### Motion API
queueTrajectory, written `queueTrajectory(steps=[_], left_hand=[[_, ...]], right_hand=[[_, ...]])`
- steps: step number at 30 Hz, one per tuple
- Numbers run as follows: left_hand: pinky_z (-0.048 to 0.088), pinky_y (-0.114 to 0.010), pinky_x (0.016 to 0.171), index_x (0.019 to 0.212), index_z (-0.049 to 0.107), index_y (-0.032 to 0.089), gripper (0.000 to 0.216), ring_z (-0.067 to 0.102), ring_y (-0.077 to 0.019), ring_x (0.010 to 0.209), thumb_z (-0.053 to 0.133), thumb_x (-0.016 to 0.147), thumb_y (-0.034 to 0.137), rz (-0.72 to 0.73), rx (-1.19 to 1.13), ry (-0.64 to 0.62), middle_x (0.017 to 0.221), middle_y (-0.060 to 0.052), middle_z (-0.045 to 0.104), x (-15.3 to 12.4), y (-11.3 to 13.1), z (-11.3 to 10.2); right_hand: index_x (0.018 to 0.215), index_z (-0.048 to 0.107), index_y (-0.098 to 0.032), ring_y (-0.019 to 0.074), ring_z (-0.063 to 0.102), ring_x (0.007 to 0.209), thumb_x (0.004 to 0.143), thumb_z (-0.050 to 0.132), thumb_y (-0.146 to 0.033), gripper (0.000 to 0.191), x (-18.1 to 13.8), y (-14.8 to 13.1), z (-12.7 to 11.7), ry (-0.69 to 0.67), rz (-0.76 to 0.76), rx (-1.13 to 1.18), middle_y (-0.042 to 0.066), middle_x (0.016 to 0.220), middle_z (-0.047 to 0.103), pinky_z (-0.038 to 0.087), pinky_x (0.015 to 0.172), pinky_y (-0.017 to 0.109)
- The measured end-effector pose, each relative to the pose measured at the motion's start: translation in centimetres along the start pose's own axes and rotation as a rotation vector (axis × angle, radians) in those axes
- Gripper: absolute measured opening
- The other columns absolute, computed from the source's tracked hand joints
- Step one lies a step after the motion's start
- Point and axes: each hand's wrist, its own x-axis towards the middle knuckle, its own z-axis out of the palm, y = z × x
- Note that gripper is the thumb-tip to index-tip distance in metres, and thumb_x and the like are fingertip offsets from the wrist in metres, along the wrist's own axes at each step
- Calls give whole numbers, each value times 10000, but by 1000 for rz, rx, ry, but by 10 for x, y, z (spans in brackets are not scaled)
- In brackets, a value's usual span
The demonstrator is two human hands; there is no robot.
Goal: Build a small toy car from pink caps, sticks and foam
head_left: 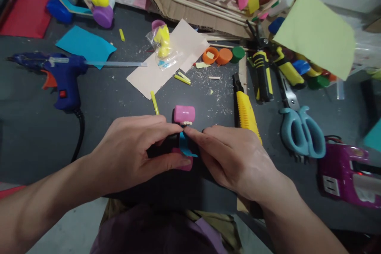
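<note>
Between my hands is a small craft piece with two pink bottle caps [185, 114], one at its far end and one near me. Pale stick ends show beside the far cap, and a blue paper strip [183, 143] runs along the middle, its near end curling free. My left hand [141, 139] grips the piece, thumb on the near cap and index fingertip by the sticks. My right hand [229, 151] has its index fingertip pressed on the strip's far end; its other fingers are curled and partly hidden.
A blue glue gun [67, 75] lies left. To the right are a yellow cutter [247, 113], pliers [263, 73], scissors [302, 127] and a purple device [348, 170]. Beige paper [145, 81], orange caps [224, 56] and yellow straw bits [154, 103] lie ahead, before a cardboard box [208, 14].
</note>
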Motion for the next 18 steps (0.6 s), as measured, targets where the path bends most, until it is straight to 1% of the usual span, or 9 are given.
queueTrajectory(steps=[6,8,10,12,15,17,18], left_hand=[[370,-290,558,1133,679,231,449,551,-137,596,598,924,620,-1,24,-1,706,24,598,0,0,1],[373,-284,560,1128,677,228,473,557,-135,600,623,898,638,-6,43,-8,729,22,615,0,0,0],[372,-274,561,1130,675,223,472,567,-130,615,640,890,629,-14,58,-1,753,21,627,0,0,0],[378,-259,567,1134,668,215,414,586,-122,638,648,916,565,1,37,-6,763,25,632,0,0,0],[407,-239,603,1126,663,215,223,620,-114,693,624,980,379,81,-20,-34,807,20,656,0,-1,1],[420,-236,626,1112,670,224,152,629,-118,722,595,997,290,134,-28,-41,839,10,670,0,-2,1],[424,-236,633,1090,678,225,136,630,-121,731,587,1000,271,149,-27,-40,844,6,674,0,-2,1]], right_hand=[[1194,683,-2,171,483,590,993,471,-119,315,0,-1,0,-15,14,37,32,704,593,324,525,322],[1190,683,-12,165,481,590,999,470,-126,308,-1,0,-2,-20,15,37,30,704,589,322,526,316],[1153,694,-34,156,468,583,995,474,-116,283,-1,0,-5,8,31,52,19,692,573,315,530,313],[1098,705,-59,146,450,578,981,487,-97,250,-1,-1,-8,51,54,83,8,681,555,320,541,309],[1036,717,-95,143,457,602,972,509,-88,218,-1,-5,-12,103,61,85,15,707,576,342,560,306],[1020,721,-100,142,464,612,978,534,-121,192,-2,-8,-12,103,44,95,26,735,595,344,556,309],[1011,721,-99,141,465,611,983,553,-151,178,-2,-9,-12,100,32,115,28,738,597,340,549,311]])
